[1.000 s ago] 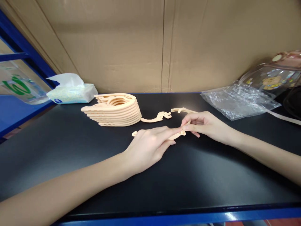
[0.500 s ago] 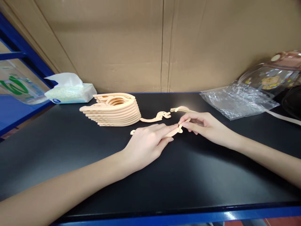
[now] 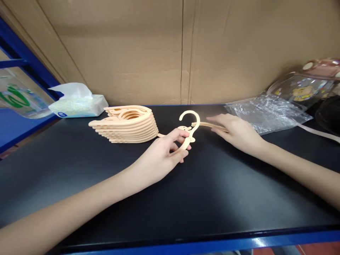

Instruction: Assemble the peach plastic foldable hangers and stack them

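Observation:
My left hand (image 3: pixel 162 157) grips a peach plastic hook piece (image 3: pixel 191 125), holding it upright above the black table (image 3: pixel 106 184) so its curved hook points up. To the right, my right hand (image 3: pixel 236 132) lies flat with fingers stretched over a long peach hanger arm (image 3: pixel 203 124) on the table. Another small peach piece (image 3: pixel 162 135) lies between my left hand and a stack of several peach hangers (image 3: pixel 127 124) at the back left.
A tissue pack (image 3: pixel 75 104) sits at the back left near a blue shelf frame (image 3: pixel 23 58). A crumpled clear plastic bag (image 3: pixel 265 113) and a clear lidded container (image 3: pixel 305 86) are at the back right. A cardboard wall (image 3: pixel 170 49) closes the back.
My left hand has lifted the hook piece off the table and turned it upright. My right hand let go of it and moved back right onto the hanger arm.

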A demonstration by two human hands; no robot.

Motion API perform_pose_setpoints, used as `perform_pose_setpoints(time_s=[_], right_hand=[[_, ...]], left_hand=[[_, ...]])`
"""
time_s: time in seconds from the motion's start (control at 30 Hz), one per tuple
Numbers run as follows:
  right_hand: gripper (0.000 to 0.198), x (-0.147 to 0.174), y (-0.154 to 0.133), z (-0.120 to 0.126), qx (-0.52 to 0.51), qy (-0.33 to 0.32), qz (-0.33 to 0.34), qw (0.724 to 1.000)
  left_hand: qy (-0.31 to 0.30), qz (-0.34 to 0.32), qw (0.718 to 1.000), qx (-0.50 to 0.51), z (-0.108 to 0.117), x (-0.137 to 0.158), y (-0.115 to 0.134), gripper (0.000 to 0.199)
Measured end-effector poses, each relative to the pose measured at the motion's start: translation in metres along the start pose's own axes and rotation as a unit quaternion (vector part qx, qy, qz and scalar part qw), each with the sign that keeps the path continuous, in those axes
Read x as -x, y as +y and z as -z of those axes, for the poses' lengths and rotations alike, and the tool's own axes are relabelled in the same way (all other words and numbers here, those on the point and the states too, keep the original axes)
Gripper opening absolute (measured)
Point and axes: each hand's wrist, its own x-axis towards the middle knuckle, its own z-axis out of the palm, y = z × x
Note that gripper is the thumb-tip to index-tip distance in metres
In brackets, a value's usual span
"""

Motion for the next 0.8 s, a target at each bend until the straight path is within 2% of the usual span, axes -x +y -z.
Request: perform_pose_setpoints(time_s=[0.13, 0.27, 0.33, 0.53, 0.6, 0.7, 0.8], right_hand=[[0.030, 0.001, 0.001, -0.003, -0.011, -0.010, -0.026, 1.000], [0.030, 0.003, -0.006, 0.000, -0.081, 0.014, 0.008, 0.997], [0.032, 0.006, -0.012, 0.002, -0.106, 0.005, 0.032, 0.994], [0.027, 0.015, -0.034, 0.012, -0.093, -0.001, 0.062, 0.994], [0.025, 0.017, -0.038, 0.014, -0.075, 0.012, 0.092, 0.993], [0.023, 0.018, -0.040, 0.015, -0.048, 0.038, 0.174, 0.983], [0.028, 0.018, -0.041, 0.013, -0.020, 0.025, 0.215, 0.976]], left_hand=[[-0.027, 0.077, 0.993, 0.087, 0.002, -0.002, 0.004, 0.039], [-0.028, 0.104, 0.984, 0.140, 0.006, -0.001, 0.011, 0.026], [-0.016, 0.110, 0.979, 0.169, 0.009, -0.001, 0.012, 0.026], [0.003, 0.147, 0.958, 0.248, 0.015, -0.002, 0.009, 0.019], [0.004, 0.159, 0.950, 0.270, 0.015, -0.002, 0.008, 0.020], [0.009, 0.166, 0.948, 0.273, 0.014, -0.003, 0.006, 0.020], [0.004, 0.163, 0.951, 0.264, 0.014, -0.003, 0.005, 0.018]])
